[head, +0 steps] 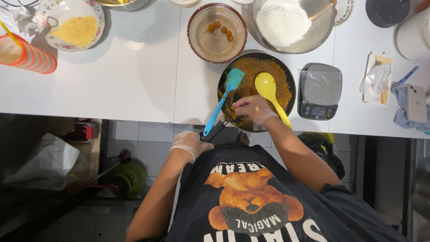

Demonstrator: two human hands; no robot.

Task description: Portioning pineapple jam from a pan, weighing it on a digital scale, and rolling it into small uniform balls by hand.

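Observation:
A black frying pan [286,78] holds an orange mashed mixture [255,71] at the counter's near edge. A blue spatula [226,96] and a yellow spoon [268,89] rest in it, their handles pointing toward me. My gloved right hand [253,110] reaches into the pan's near side, its fingers bunched on a bit of the mixture, with the spoon's handle just beside the wrist. Below the counter edge, my gloved left hand [190,144] is closed around the pan's black handle [216,131], next to the end of the spatula's handle.
Behind the pan stand a brown-rimmed bowl with small orange balls [217,32] and a steel bowl of white flour [286,22]. A digital scale [320,92] sits right of the pan. A plate of yellow crumbs [71,24], a striped orange cup [27,56], and a phone on a blue cloth [415,104] are also on the white counter [134,80].

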